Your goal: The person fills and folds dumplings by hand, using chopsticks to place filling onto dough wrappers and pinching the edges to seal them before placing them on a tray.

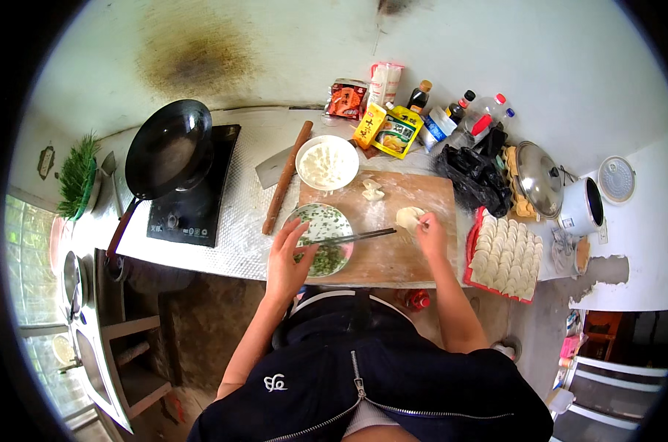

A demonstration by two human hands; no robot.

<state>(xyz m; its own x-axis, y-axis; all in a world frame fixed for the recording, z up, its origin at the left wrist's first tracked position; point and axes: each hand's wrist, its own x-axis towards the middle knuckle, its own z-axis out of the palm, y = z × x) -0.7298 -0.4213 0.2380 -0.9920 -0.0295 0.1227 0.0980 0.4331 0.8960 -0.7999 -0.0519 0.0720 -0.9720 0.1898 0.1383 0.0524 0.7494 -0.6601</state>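
Note:
My left hand (283,259) is over the left side of a bowl of chopped green filling (326,259). Its thumb and fingers are spread apart around the near ends of a pair of dark chopsticks (356,236). These lie across the bowl, with their tips out over the wooden board (382,269). In my right hand (430,234) a round, pale dumpling wrapper (407,219) is pinched by its right edge above the board. Small pieces of dough (372,191) lie farther back on the board.
A white bowl of flour (327,163), a rolling pin (288,177) and a cleaver (272,169) are behind the filling. At right is a red tray with rows of dumplings (505,256), beside a black plastic bag (471,180). A wok (169,151) sits over the cooktop (194,214) at left.

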